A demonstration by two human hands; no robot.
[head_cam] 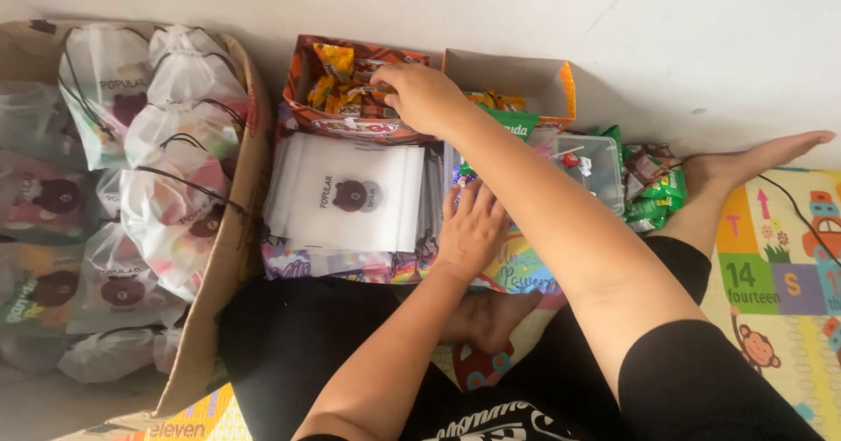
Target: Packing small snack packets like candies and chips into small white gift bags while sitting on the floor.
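**A:** What's nearest to the person?

**B:** Their own legs in black, folded on a colourful play mat (780, 275). Just past the knees the left hand (473, 226) lies flat, fingers spread and loose, gripping nothing. It rests on the edge of a stack of bright printed sheets (517, 266), right beside a pile of white drawstring bags (346, 194).

**A:** Where's that pile from the hand?

**B:** Touching its thumb side, spreading away to the left. Each bag has a round brown bear print.

**A:** And the other hand?

**B:** The right hand (420, 95) reaches farther, crossing over the left. Its fingers curl down into an orange snack box (350, 91), closing on the yellow-wrapped snacks (337, 86) inside. Which single packet it has, I cannot tell.

**A:** What's around that hand?

**B:** Just right of it, an open cardboard box (517, 82), then a clear plastic tub (591, 165) and green packets (657, 191) near a bare foot (753, 161). Far left of both hands, a big carton (219, 257) holds filled, tied white bags (166, 169).
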